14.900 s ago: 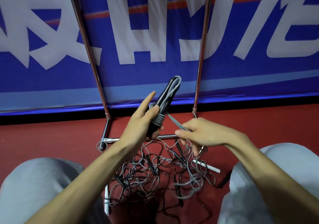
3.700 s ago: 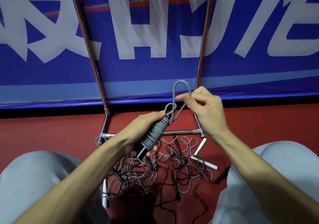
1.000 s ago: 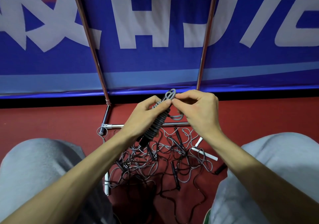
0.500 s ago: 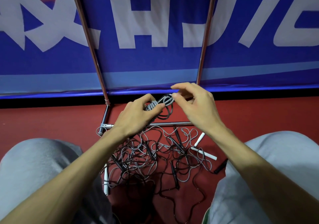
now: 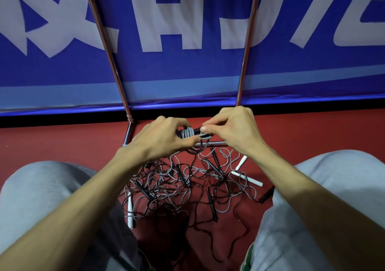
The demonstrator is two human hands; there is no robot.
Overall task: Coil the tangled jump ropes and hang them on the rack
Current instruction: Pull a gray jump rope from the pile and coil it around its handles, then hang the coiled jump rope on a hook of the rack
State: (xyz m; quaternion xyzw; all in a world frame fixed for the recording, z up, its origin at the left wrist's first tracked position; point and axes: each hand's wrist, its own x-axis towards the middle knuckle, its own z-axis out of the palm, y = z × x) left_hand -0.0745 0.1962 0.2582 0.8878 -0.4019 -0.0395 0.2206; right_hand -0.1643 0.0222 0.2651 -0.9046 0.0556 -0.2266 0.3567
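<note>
Your left hand (image 5: pixel 164 139) and right hand (image 5: pixel 233 131) pinch the grey cord coil (image 5: pixel 186 133) on black handles (image 5: pixel 197 129) above the chrome rack bar (image 5: pixel 212 143); judged light, springy: hold the windings.

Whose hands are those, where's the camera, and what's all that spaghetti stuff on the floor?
The camera sits on a person's head and looks down, so you see their own arms and grey knees. Their left hand and right hand both grip one grey jump rope, wound into a tight bundle. The spaghetti is a tangle of jump ropes lying on the red floor, with white handles among them. The shiny poles are the rack, standing before a blue banner.
</note>
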